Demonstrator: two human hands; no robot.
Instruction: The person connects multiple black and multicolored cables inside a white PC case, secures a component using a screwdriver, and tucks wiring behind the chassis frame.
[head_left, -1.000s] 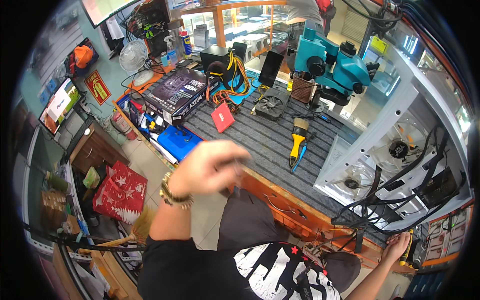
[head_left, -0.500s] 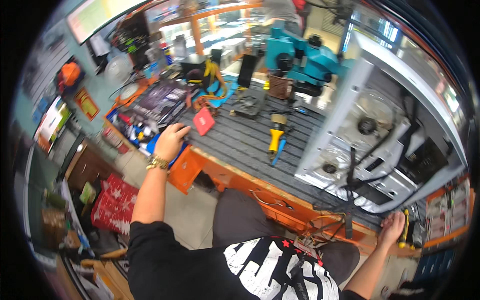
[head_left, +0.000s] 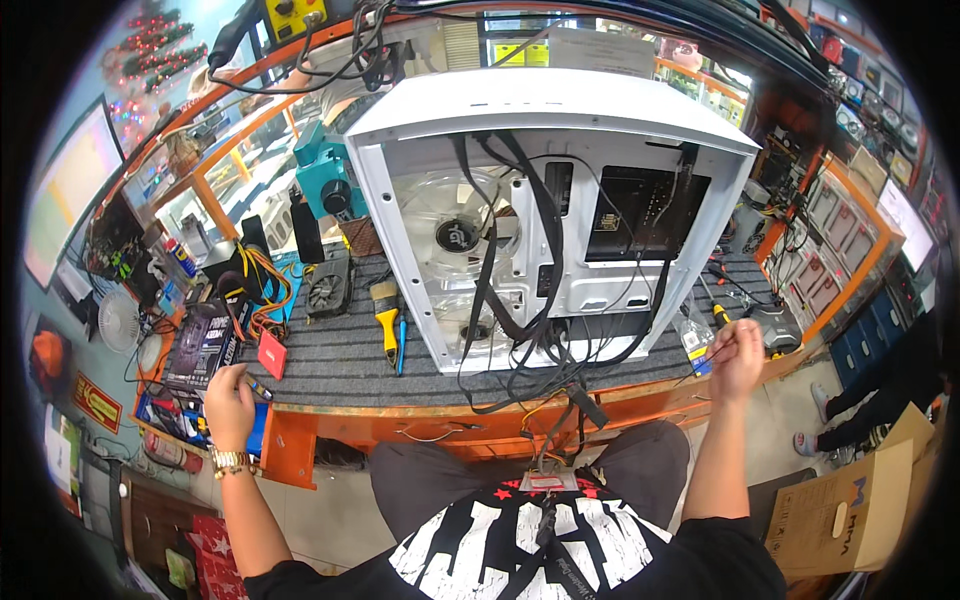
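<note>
A white computer case [head_left: 560,105] stands on the grey ribbed mat [head_left: 330,370], its side uncovered, showing clear fans [head_left: 455,235] and a bundle of black cables [head_left: 545,340]. My left hand [head_left: 230,405] is at the bench edge above the pulled-out orange drawer [head_left: 290,447], fingers curled together. A small slim item [head_left: 258,388] lies beside its fingertips; whether the hand holds anything is hidden. Right of the case, my right hand [head_left: 738,360] is raised with fingers pinched. A thin dark line shows by its fingertips, too fine to name.
Left of the case lie a yellow-handled brush [head_left: 385,325], a blue tool [head_left: 402,345], a pinkish-red square piece [head_left: 271,355], a graphics card [head_left: 330,288] and a dark printed box [head_left: 203,345]. A cardboard box [head_left: 840,510] stands at right. Cables hang over the front edge.
The view has swung to the right, bringing the case to the middle. My right hand has lifted from the bench's front edge, fingers now pinched. My left hand stays near the drawer.
</note>
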